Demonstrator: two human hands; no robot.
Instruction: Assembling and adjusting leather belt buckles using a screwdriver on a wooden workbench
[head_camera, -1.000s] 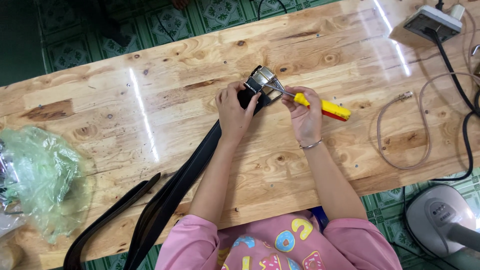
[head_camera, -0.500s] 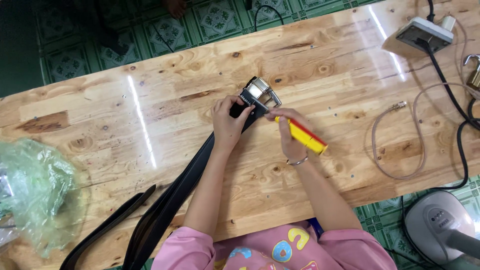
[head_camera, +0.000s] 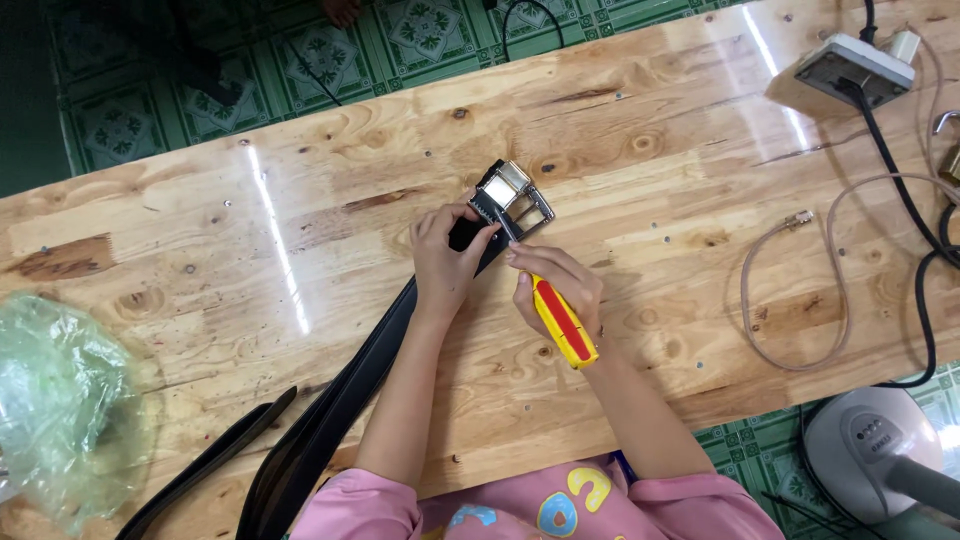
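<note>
The left hand (head_camera: 445, 258) is pressing down on the end of a black belt (head_camera: 350, 395), fingers curled over the strap right where it is meeting the silver buckle (head_camera: 515, 198). The right hand (head_camera: 557, 285) is gripping a yellow-and-red screwdriver (head_camera: 563, 322), fist closed around the handle, and the metal tip is pointing into the near edge of the buckle. All this is sitting around the middle of the wooden table (head_camera: 250, 230), with the belt trailing away toward the near left edge. A crumpled clear plastic bag (head_camera: 60, 405) is lying at the near left. Over on the far right a power strip (head_camera: 850, 68) is resting, with a black cable and a loop of pale cable (head_camera: 800, 290) curling just right of the hands.
</note>
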